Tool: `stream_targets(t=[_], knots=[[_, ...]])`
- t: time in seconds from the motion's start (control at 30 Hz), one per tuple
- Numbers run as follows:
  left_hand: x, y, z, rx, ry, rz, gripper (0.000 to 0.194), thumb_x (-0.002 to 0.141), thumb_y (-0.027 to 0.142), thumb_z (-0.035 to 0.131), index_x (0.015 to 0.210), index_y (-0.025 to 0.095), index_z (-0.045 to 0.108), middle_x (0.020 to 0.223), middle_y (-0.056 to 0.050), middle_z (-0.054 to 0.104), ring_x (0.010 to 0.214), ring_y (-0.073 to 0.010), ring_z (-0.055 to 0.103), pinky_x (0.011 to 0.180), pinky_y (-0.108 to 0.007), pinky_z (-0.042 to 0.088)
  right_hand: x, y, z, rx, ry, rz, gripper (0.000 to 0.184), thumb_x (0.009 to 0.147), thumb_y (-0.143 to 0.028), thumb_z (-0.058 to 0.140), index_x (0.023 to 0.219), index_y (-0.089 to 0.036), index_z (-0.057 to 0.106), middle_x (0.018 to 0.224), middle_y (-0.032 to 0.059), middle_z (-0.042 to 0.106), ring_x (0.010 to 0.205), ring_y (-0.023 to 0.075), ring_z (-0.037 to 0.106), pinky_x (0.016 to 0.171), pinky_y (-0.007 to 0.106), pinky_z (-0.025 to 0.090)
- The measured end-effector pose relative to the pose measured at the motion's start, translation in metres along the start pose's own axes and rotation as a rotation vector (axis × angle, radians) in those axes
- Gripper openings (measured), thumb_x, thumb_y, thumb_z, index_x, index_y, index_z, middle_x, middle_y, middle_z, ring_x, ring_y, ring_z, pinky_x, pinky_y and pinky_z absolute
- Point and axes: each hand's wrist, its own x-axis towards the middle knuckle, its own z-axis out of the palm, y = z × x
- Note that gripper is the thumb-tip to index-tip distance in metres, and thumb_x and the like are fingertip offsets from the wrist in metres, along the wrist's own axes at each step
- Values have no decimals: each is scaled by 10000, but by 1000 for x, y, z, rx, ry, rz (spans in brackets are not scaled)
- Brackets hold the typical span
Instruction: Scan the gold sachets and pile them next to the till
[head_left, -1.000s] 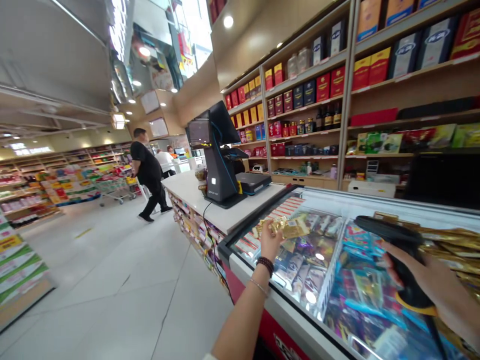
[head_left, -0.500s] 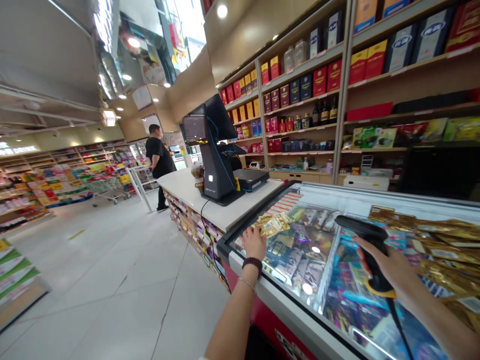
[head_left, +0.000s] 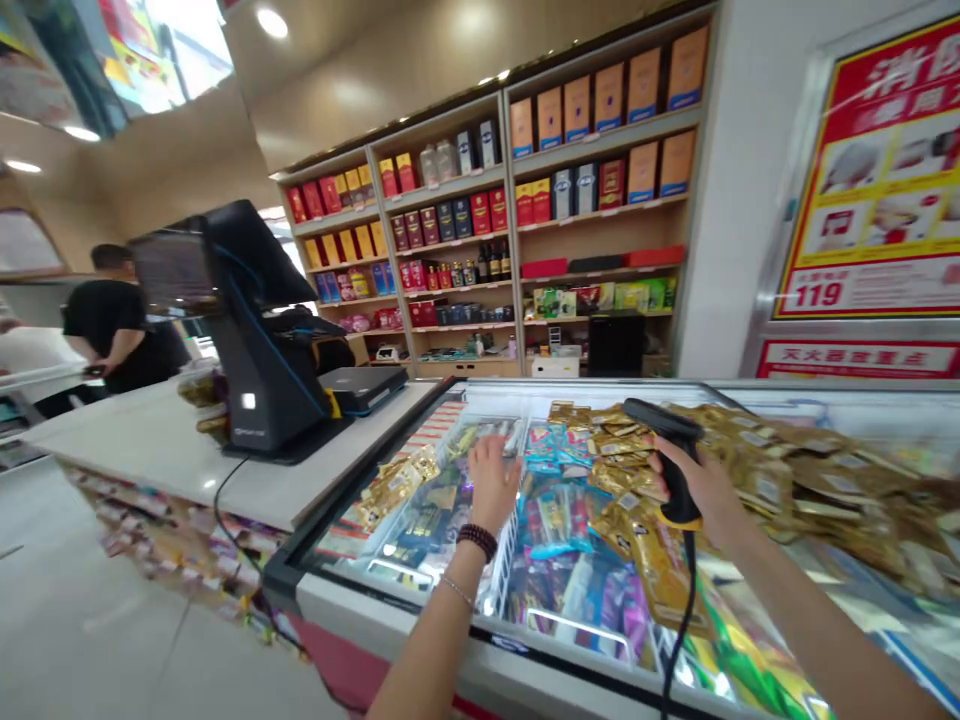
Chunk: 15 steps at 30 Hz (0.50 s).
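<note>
In my right hand point(head_left: 701, 485) is a black barcode scanner point(head_left: 679, 465), gripped by its handle, its cable hanging down. My left hand point(head_left: 491, 480), with a beaded bracelet at the wrist, reaches over the glass top with its fingers apart and nothing in them. A small group of gold packets point(head_left: 397, 485) lies on the glass to the left of that hand. A larger spread of gold packets point(head_left: 795, 470) lies around and beyond the scanner. Beneath the glass, the chest freezer point(head_left: 360, 610) holds colourful wrapped packs in wire baskets.
A black checkout terminal point(head_left: 262, 340) stands on the white counter point(head_left: 285, 490) at left. Shelves point(head_left: 517, 215) of boxes and bottles line the back wall. A red and yellow poster point(head_left: 877, 190) hangs at right. A person in black point(head_left: 112, 320) stands beyond the counter.
My view has turned to the right. My left hand has let go of the small group of gold packets, left on the glass, and moved right. The scanner stays in my right hand.
</note>
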Motion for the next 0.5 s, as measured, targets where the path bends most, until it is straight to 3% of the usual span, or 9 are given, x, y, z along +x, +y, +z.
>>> stream_targets(t=[0.13,0.27,0.37,0.5], knots=[[1,73,71,-241,-186,51,404,892,274,628,1284,182,595,1316,-167,624,1285,-322,548,1144,-485,374,-6,-9,-59,16,119,-17,432,623,-529,897,835,-220,683,592,-35,579,421,110,485,352,241,372],[-5,120,127,-344,-328,-23,549,773,340,783,1265,166,616,1294,-194,645,1282,-379,555,1149,-512,365,-14,-3,-93,50,196,-14,493,584,-528,926,851,-200,673,584,-45,581,418,95,496,353,212,372],[-6,139,150,-284,-372,-99,599,724,417,839,1225,156,643,1273,-212,661,1276,-410,560,1132,-521,382,-15,4,-102,63,229,-2,505,570,-529,930,833,-195,656,581,-43,582,419,95,502,352,206,372],[1,148,157,-95,-480,-201,526,774,434,820,1190,155,662,1229,-185,706,1258,-365,606,1090,-446,433,-10,12,-103,53,245,4,524,561,-538,922,854,-185,670,572,-39,578,403,106,497,339,221,362]])
